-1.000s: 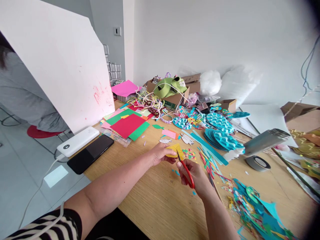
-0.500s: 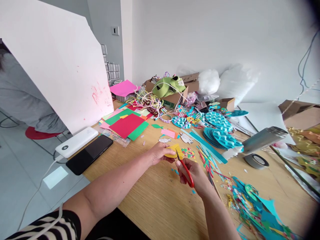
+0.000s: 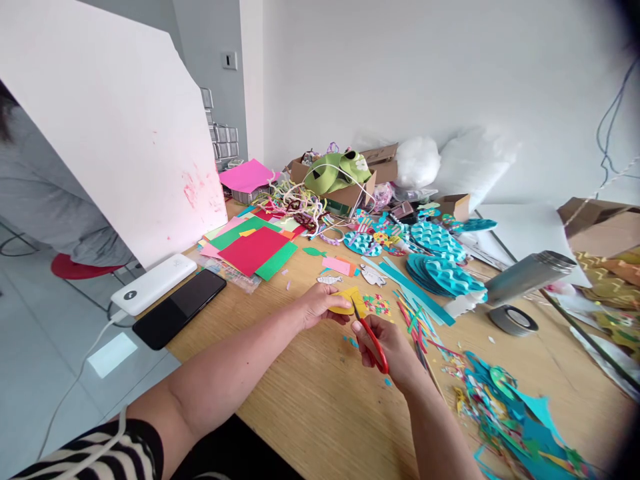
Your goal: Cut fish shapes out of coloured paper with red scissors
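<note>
My left hand (image 3: 316, 305) pinches a small yellow paper piece (image 3: 349, 299) just above the wooden table (image 3: 320, 407). My right hand (image 3: 393, 350) is closed around the red handles of a pair of scissors (image 3: 370, 335), whose blades reach into the yellow piece from below. Small blue scraps (image 3: 351, 343) lie on the table under the hands. A little confetti-patterned cut-out (image 3: 378, 305) sits just right of the yellow piece.
Stacked coloured sheets (image 3: 253, 250) lie to the left, near a black phone (image 3: 180, 307) and white power bank (image 3: 154, 283). A large white board (image 3: 115, 127) leans at the left, a person in grey (image 3: 45, 193) behind it. Teal discs (image 3: 440, 273), strips, a steel flask (image 3: 530, 277), tape roll (image 3: 513, 319) and scrap heap (image 3: 515, 413) fill the right.
None beyond a slight shift of the camera; both hands stay on the yellow piece and the scissors.
</note>
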Action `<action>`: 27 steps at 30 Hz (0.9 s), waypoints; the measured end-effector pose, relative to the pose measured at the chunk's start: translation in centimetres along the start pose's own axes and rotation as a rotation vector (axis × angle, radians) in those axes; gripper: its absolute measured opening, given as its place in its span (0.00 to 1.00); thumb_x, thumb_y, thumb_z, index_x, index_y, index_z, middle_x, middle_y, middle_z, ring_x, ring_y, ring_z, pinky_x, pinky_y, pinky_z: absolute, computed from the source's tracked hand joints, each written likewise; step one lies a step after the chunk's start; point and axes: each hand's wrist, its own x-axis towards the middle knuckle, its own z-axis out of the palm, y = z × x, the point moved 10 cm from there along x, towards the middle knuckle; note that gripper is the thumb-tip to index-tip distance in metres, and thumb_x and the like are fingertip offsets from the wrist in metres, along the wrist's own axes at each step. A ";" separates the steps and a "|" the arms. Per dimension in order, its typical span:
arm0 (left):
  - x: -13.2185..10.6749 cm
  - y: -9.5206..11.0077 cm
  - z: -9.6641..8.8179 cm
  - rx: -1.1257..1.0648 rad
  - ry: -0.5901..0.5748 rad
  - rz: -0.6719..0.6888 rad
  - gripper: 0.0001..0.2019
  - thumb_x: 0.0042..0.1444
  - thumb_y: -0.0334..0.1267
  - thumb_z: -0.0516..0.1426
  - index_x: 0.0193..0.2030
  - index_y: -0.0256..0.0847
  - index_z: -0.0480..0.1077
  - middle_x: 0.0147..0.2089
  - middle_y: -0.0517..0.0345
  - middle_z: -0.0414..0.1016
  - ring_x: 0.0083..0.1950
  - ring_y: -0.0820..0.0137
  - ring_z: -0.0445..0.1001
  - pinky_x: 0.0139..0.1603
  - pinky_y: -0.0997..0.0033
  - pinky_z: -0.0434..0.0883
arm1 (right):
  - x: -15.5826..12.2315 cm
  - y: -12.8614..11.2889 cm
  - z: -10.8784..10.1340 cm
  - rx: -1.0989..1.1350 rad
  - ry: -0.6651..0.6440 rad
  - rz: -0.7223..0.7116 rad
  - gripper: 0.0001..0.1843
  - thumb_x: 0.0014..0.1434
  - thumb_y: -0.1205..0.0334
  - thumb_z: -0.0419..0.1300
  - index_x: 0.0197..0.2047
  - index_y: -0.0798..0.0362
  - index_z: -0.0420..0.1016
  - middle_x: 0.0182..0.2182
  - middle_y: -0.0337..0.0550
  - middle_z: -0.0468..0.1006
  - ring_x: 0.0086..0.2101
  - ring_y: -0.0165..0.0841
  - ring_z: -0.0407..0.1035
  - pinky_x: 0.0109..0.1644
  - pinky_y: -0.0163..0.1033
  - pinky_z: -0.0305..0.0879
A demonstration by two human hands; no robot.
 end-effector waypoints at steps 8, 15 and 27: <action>0.1 -0.1 -0.1 0.001 0.009 -0.005 0.21 0.30 0.41 0.68 0.32 0.31 0.73 0.29 0.53 0.76 0.26 0.72 0.73 0.32 0.69 0.70 | 0.3 0.4 0.0 0.010 -0.007 0.015 0.28 0.44 0.36 0.68 0.23 0.51 0.62 0.13 0.32 0.68 0.12 0.26 0.63 0.15 0.30 0.49; 0.2 -0.4 -0.1 0.016 0.000 -0.014 0.20 0.31 0.42 0.68 0.32 0.31 0.72 0.31 0.51 0.77 0.27 0.71 0.73 0.33 0.69 0.70 | 0.5 0.8 0.0 0.024 -0.016 -0.018 0.27 0.47 0.38 0.67 0.24 0.51 0.62 0.13 0.32 0.69 0.13 0.27 0.64 0.17 0.32 0.55; 0.2 -0.4 -0.3 0.008 0.016 -0.022 0.21 0.29 0.41 0.69 0.31 0.31 0.72 0.29 0.54 0.76 0.26 0.72 0.72 0.32 0.68 0.71 | 0.2 0.4 -0.1 -0.010 0.010 0.008 0.28 0.44 0.36 0.68 0.23 0.51 0.62 0.13 0.32 0.68 0.13 0.27 0.63 0.17 0.31 0.52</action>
